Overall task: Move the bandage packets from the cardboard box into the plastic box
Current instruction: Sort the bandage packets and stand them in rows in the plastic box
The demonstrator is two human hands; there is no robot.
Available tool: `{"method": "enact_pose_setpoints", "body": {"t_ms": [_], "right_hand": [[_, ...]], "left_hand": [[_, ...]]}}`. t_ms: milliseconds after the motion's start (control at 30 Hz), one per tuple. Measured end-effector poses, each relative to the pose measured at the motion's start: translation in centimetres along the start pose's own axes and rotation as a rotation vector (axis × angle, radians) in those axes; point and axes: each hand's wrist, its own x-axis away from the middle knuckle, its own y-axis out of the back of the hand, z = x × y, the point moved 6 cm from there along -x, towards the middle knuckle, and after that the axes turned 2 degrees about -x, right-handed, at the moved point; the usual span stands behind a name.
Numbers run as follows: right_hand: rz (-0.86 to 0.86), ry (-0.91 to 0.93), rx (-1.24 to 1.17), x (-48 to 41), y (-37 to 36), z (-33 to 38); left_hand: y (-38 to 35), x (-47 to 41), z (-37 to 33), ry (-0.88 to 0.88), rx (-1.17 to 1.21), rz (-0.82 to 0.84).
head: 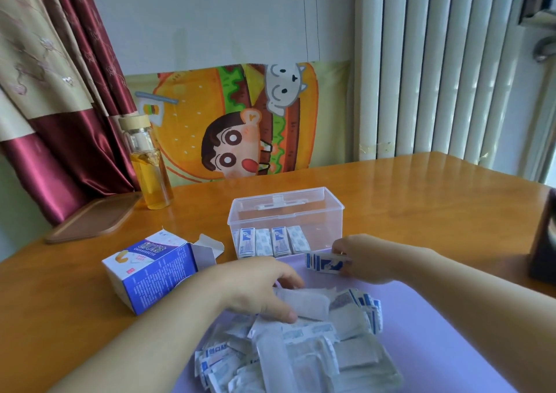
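Room: curtain point(60, 91) and radiator point(436, 61) behind a wooden bench point(421, 200), with a purple mat point(436, 317) on its near part.
cardboard box point(150, 275): one, on its side left of the mat, flap open. I cannot see inside.
plastic box point(325, 221): one, clear, open on top, behind the mat.
bundles inside point(270, 242): four, standing in a row.
loose pile point(301, 350): on the mat, too many packets to count.
right hand point(370, 257): fingers pinch one small bundle point(326, 262), just beside the plastic box.
left hand point(255, 287): fingers and thumb curl round a white packet point(307, 303) on the pile.
step: filling the plastic box, partly done, I think.
next: lift the small bundle over the rim and stand it beside the four.
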Motion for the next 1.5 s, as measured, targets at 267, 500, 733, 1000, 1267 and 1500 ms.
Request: {"method": "enact_pose_setpoints", "body": {"t_ms": [267, 500, 733, 1000, 1267, 1500], "right_hand": [[-0.052, 0.061, -0.357, -0.7, 0.8, 0.2], [0.037, 0.051, -1.333, -1.1, 0.8, 0.5], [0.116, 0.091, -1.541, -0.6, 0.2, 2.0], [0.158, 0.088, -1.746, -0.1, -0.4, 3.9], [0.104, 0.184, -1.481, -0.2, -0.8, 5.0], [0.007, 0.203, -1.365, -0.4, -0.7, 4.9]], "left_hand": [[1.2, -0.3, 0.9, -0.014, 0.206, -0.212], [4.4, 0.8, 1.9, -0.121, 0.264, -0.694], [4.1, 2.0, 1.6, -0.3, -0.175, -1.059], [3.6, 2.8, 0.4, -0.391, -0.257, -1.124], [3.5, 2.6, 0.7, -0.366, -0.075, -1.108], [0.9, -0.4, 2.7, -0.039, 1.109, -0.499]]}}
